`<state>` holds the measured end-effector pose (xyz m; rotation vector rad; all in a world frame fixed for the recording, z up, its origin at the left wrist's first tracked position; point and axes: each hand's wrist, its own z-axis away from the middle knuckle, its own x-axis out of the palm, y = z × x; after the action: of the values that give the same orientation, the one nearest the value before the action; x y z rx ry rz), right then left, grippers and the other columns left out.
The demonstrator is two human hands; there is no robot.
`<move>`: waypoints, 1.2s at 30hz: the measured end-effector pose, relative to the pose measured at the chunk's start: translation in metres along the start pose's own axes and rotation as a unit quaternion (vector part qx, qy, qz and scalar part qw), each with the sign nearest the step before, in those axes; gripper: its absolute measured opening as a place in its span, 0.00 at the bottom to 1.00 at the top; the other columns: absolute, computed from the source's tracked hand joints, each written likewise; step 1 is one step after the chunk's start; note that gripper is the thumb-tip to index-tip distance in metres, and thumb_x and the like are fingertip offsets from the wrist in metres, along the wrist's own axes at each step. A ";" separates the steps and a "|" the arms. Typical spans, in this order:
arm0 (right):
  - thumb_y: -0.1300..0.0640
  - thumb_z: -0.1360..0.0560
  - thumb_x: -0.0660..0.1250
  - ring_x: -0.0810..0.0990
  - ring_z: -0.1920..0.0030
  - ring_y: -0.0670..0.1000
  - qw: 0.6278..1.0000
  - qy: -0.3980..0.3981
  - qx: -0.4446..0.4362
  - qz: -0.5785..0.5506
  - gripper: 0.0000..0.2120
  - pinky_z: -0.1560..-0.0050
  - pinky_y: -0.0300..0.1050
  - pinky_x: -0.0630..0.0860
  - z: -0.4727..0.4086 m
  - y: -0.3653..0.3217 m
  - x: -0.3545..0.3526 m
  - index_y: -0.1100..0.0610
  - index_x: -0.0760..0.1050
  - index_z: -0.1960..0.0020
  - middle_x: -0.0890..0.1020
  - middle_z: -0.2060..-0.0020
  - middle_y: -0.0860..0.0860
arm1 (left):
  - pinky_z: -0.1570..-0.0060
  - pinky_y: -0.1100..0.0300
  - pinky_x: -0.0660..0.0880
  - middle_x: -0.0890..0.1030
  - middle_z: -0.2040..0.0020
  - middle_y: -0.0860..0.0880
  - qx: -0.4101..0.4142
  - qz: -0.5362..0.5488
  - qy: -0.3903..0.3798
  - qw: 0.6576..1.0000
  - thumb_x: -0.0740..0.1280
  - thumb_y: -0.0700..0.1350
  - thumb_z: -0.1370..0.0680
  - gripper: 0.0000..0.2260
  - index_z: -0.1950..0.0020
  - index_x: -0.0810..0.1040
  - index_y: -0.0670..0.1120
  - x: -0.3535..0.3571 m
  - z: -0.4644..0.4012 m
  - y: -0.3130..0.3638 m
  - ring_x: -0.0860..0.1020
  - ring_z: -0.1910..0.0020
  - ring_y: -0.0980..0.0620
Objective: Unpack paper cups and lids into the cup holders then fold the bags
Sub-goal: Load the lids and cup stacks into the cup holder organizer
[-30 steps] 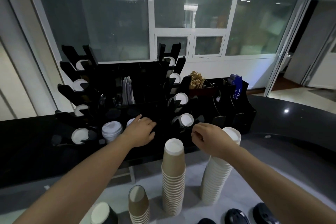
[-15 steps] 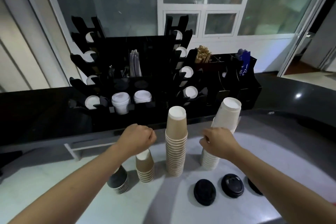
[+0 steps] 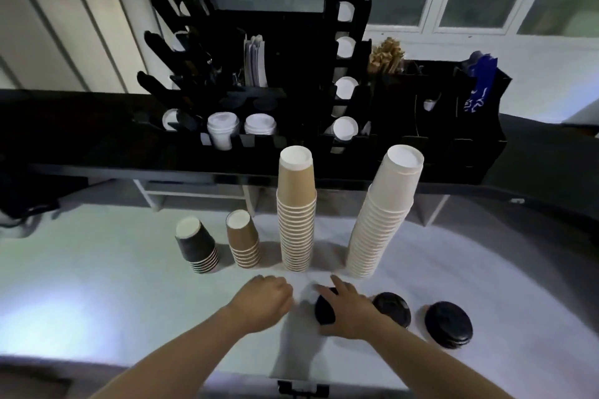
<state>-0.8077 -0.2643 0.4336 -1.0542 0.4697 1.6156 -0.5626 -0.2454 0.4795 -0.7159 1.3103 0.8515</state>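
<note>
On the white counter [image 3: 97, 285], four upside-down stacks of paper cups are standing in a row: a short black stack [image 3: 196, 244], a short brown stack [image 3: 243, 240], a tall brown stack [image 3: 296, 207] and a tall white stack [image 3: 382, 214]. Nearer the person, three stacks of black lids are lying side by side. The right hand [image 3: 348, 312] is resting over the leftmost lid stack [image 3: 324, 309], fingers spread around it. The left hand [image 3: 264, 301] is hovering just beside it, fingers curled loosely under, holding nothing. Behind, the black cup holder rack [image 3: 291, 58] is holding white cups.
</note>
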 end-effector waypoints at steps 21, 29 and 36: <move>0.44 0.29 0.70 0.64 0.32 0.62 0.982 0.177 0.036 -0.062 0.42 0.36 0.56 0.73 0.030 -0.026 -0.009 0.40 0.51 0.22 0.56 0.27 0.53 | 0.48 0.54 0.77 0.79 0.43 0.49 0.092 0.058 0.186 0.976 0.61 0.46 0.20 0.13 0.38 0.78 0.46 -0.033 0.007 -0.002 0.77 0.45 0.48; 0.42 0.31 0.73 0.73 0.41 0.65 0.912 0.411 -0.004 -0.011 0.42 0.39 0.57 0.74 0.087 -0.060 -0.210 0.42 0.57 0.22 0.64 0.33 0.58 | 0.39 0.48 0.76 0.82 0.42 0.42 0.170 0.011 0.443 0.880 0.66 0.40 0.22 0.12 0.40 0.82 0.39 -0.197 -0.041 -0.016 0.79 0.42 0.42; 0.42 0.31 0.73 0.68 0.36 0.69 0.888 0.459 0.020 -0.018 0.42 0.38 0.64 0.72 0.121 -0.023 -0.335 0.36 0.53 0.25 0.61 0.31 0.58 | 0.42 0.49 0.77 0.81 0.42 0.43 0.130 0.009 0.473 0.871 0.63 0.40 0.20 0.12 0.40 0.81 0.39 -0.293 -0.082 -0.012 0.79 0.43 0.43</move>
<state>-0.8317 -0.3558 0.7777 -1.7579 1.0856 0.9729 -0.6095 -0.3577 0.7581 -0.9465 2.2554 0.2824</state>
